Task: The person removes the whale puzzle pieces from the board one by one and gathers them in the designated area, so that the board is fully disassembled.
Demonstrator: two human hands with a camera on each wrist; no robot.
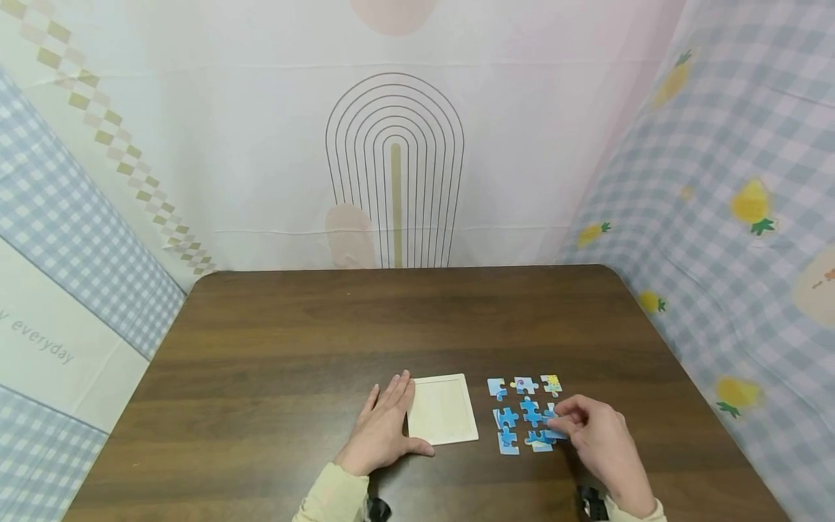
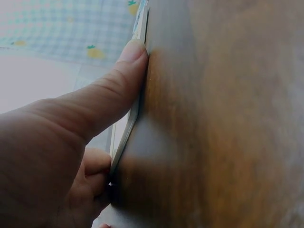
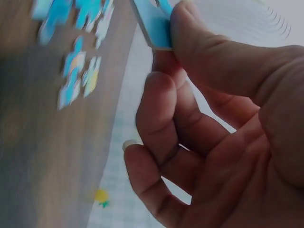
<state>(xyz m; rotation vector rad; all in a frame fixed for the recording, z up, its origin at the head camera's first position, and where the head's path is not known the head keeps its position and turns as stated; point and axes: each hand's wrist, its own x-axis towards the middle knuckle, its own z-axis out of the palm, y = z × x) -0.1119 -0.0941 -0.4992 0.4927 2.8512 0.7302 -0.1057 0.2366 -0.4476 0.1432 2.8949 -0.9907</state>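
Observation:
My left hand (image 1: pixel 381 428) lies at the left side of a pale, shallow square puzzle tray (image 1: pixel 442 410), fingers straight along its edge and thumb by the near corner. In the left wrist view the thumb (image 2: pixel 114 85) lies against the tray's thin edge. My right hand (image 1: pixel 600 438) pinches a blue jigsaw piece (image 3: pixel 156 26) between thumb and fingertips, raised off the table in the right wrist view. Close to it, several loose jigsaw pieces (image 1: pixel 530 412), mostly blue, lie in rough rows right of the tray. The right fingers partly cover those at the right end.
The brown wooden table (image 1: pixel 293 333) extends beyond both hands. A white patterned cloth (image 1: pixel 274 145) hangs behind its far edge, and checked cloth (image 1: pixel 704 239) hangs along the right side. Upper loose pieces include one with a yellow figure (image 1: pixel 551 383).

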